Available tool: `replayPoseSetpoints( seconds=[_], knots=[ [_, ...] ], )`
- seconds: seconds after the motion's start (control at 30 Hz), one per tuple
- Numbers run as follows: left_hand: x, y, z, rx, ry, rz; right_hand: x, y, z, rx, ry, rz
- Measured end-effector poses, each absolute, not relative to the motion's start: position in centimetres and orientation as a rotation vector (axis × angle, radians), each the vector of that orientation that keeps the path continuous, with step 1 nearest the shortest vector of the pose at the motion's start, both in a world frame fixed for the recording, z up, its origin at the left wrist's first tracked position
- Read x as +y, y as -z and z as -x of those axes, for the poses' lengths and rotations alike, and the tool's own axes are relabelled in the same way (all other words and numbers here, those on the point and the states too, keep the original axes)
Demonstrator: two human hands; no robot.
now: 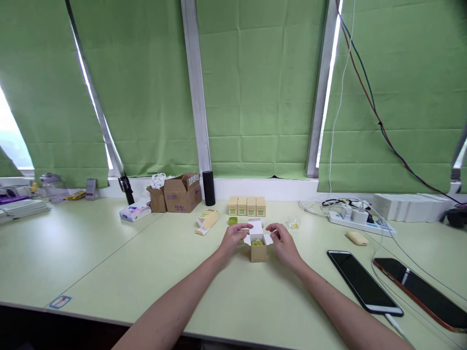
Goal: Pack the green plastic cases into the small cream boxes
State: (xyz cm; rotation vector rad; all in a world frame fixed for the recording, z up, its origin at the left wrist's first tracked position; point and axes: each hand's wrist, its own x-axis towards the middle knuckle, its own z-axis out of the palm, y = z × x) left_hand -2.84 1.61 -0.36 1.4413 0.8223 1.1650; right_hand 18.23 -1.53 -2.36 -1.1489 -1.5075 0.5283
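A small tan cardboard box (259, 253) stands upright in front of me with its white lid flap raised and its side flaps spread out. Something yellow-green (257, 242) shows inside it; its exact kind is hard to make out. My left hand (233, 238) is at the left side flap, fingers curved and apart. On the other side, my right hand (282, 241) has its fingertips close by the right flap, also with fingers apart. Behind the box sit a small green open container (233, 220) and a small clear item with a yellow spot (294, 223).
Several closed tan boxes (247, 206) stand in a row at the back. An opened tan carton (207, 221) lies left of them. Farther left are a brown cardboard box (182, 193) and a black cylinder (208, 188). Two phones (365, 281), cables and a power strip (361, 222) occupy the right.
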Motion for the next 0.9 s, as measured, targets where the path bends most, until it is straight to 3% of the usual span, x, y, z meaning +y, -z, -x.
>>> replayPoseSetpoints(
  seconds=[0.9],
  knots=[
    [1.0,1.0,2.6,0.702,-1.086,-1.491,-0.7,3.5,-18.7,-1.395,-0.677,1.168]
  ],
)
